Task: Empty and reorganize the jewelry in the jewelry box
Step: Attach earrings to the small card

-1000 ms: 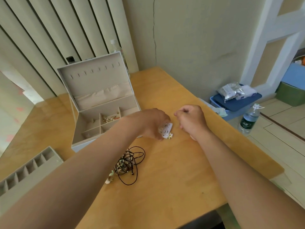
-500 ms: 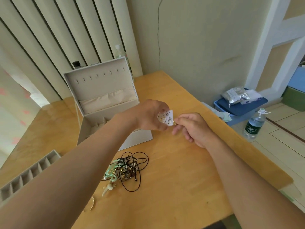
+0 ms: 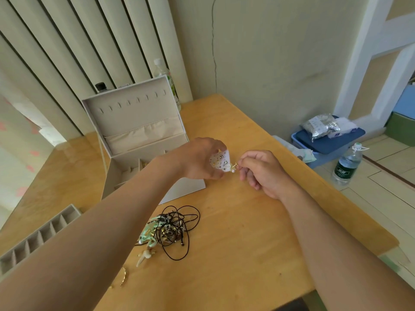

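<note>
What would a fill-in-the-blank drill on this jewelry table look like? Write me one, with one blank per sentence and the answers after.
The jewelry box has its lid ____.
The left hand grips a white earring card, and the right hand pinches a ____-coloured earring at its edge.
The thin tangled cords on the table are ____ in colour.
Missing words: open; gold; black.

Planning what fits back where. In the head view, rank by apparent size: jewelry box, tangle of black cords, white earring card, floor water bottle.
1. jewelry box, by far the largest.
2. tangle of black cords.
3. water bottle; it stands farther away on the floor, so it looks smaller than it is.
4. earring card, smallest.
</note>
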